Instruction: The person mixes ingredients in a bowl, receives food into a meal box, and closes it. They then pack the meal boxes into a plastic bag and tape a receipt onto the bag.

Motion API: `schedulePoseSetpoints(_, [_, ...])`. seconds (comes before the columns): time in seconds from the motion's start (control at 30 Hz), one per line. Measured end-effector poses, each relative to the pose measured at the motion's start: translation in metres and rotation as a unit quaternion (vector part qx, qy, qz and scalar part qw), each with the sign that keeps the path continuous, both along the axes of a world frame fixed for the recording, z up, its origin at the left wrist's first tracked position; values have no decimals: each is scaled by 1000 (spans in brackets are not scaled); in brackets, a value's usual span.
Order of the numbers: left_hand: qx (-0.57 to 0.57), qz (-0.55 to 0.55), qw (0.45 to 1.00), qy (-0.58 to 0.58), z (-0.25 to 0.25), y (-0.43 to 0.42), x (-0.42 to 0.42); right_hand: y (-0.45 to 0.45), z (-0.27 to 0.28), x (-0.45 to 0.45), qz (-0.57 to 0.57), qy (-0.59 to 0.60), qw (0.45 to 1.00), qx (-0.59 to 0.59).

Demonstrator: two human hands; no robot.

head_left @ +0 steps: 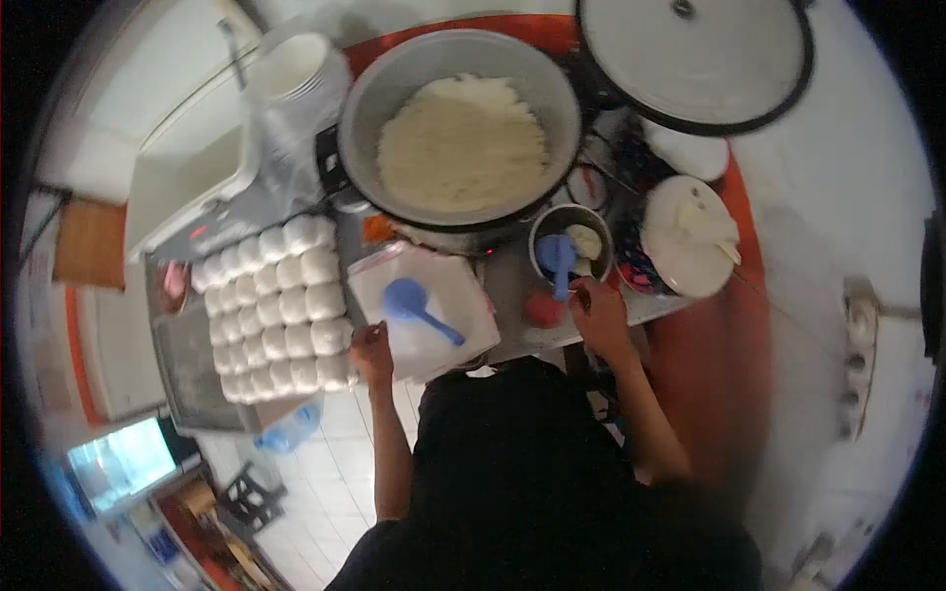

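Note:
My left hand (371,355) is closed at the left edge of a stack of white wrapping sheets (458,286), fingertips pinched on the sheet. A blue rice scoop (406,298) lies on the stack, its handle pointing toward me. My right hand (599,313) is at the rim of a small metal pot (537,236), fingers curled close to the handle of a second blue scoop (559,254). Whether they grip that handle is hard to see. Pale lumps (584,244) lie in the pot. Beyond the sheets stands a big pot (360,128) of white rice (463,143).
Rows of white rounded bundles (276,310) fill the counter at left. Stacked cups (291,69) stand behind them. A large lid (690,59) leans at back right, above a white-lidded container (690,236). A red round thing (543,310) sits near the front edge.

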State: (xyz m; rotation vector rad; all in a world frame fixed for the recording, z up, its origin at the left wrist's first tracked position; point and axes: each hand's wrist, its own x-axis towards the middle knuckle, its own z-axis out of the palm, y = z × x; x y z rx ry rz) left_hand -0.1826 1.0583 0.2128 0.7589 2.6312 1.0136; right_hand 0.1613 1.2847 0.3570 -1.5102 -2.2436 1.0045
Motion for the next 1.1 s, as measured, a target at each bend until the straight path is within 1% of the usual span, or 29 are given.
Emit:
schedulePoseSetpoints(0.03, [-48, -3, 999, -11, 15, 7, 1, 2, -44, 22, -59, 29, 997, 32])
schedulePoseSetpoints(0.07, [-43, -31, 999, -11, 9, 10, 0, 0, -61, 30, -86, 27, 995, 38])
schedulePoseSetpoints(0.1, [35, -99, 992, -72, 1, 10, -3, -5, -72, 34, -92, -58, 985, 132])
schedulePoseSetpoints(0.13, [106, -165, 971, -136, -2, 11, -6, -13, -78, 35, -96, -148, 961, 214])
schedulePoseSetpoints(0.17, [80, -214, 965, -132, 6, 18, -5, -19, -71, 28, -140, -128, 976, 110])
schedulePoseSetpoints(0.2, [55, -267, 954, -126, 20, 28, -1, -27, -73, 20, -176, -129, 971, 103])
schedulePoseSetpoints(0.23, [59, -335, 933, -117, 36, 38, 3, -41, -79, 13, -218, -76, 963, 138])
schedulePoseSetpoints(0.27, [46, -386, 913, -122, 42, 47, 0, -63, -84, 9, -269, -31, 947, 175])
schedulePoseSetpoints(0.33, [64, -501, 859, -78, 43, 50, 9, -113, -81, -13, -326, -49, 917, 223])
schedulePoseSetpoints(0.37, [112, -548, 823, -97, 39, 53, 11, -141, -88, -25, -345, -4, 925, 158])
schedulePoseSetpoints(0.4, [99, -589, 794, -113, 44, 52, 14, -169, -96, -35, -365, 48, 924, 100])
schedulePoseSetpoints(0.47, [-52, -638, 763, -95, 61, 52, 23, -228, -116, -54, -333, 138, 932, -36])
schedulePoseSetpoints(0.53, [-18, -710, 700, -74, 53, 43, 29, -288, -99, -63, -218, 108, 968, -61])
schedulePoseSetpoints(0.57, [-38, -711, 692, -119, 74, 32, 45, -318, -105, -74, -213, 154, 965, -18])
schedulePoseSetpoints(0.6, [-36, -743, 657, -121, 74, 22, 54, -346, -112, -82, -202, 195, 959, 28])
schedulePoseSetpoints(0.67, [-78, -761, 639, -77, 68, -6, 58, -394, -99, -89, -156, 158, 969, -111])
schedulePoseSetpoints(0.7, [-69, -783, 613, -76, 64, -28, 63, -423, -104, -102, -188, 153, 965, -99])
schedulePoseSetpoints(0.77, [-7, -834, 527, -166, 59, -78, 85, -476, -116, -111, -175, 144, 973, -46])
schedulePoseSetpoints(0.8, [-6, -849, 477, -227, 41, -105, 91, -508, -111, -100, -212, 136, 967, -26])
schedulePoseSetpoints(0.87, [-53, -891, 408, -193, 52, -183, 123, -598, -95, -100, -281, 196, 937, -61])
schedulePoseSetpoints(0.9, [-59, -906, 376, -183, 56, -221, 135, -647, -86, -102, -350, 166, 919, -77])
schedulePoseSetpoints(0.97, [-218, -933, 269, -101, 64, -312, 160, -766, -93, -107, -453, 189, 870, -48])
schedulePoseSetpoints(1.0, [-228, -944, 206, -124, 42, -352, 163, -833, -63, -122, -559, 193, 804, -62])
schedulePoseSetpoints(1.03, [-240, -950, 142, -141, 37, -394, 174, -892, -65, -133, -611, 201, 762, -71])
schedulePoseSetpoints(1.07, [-215, -969, 70, -95, 34, -436, 182, -952, -64, -152, -693, 201, 687, -83])
schedulePoseSetpoints(1.1, [-187, -981, 1, -57, 43, -485, 196, -1004, -65, -176, -755, 206, 620, -53])
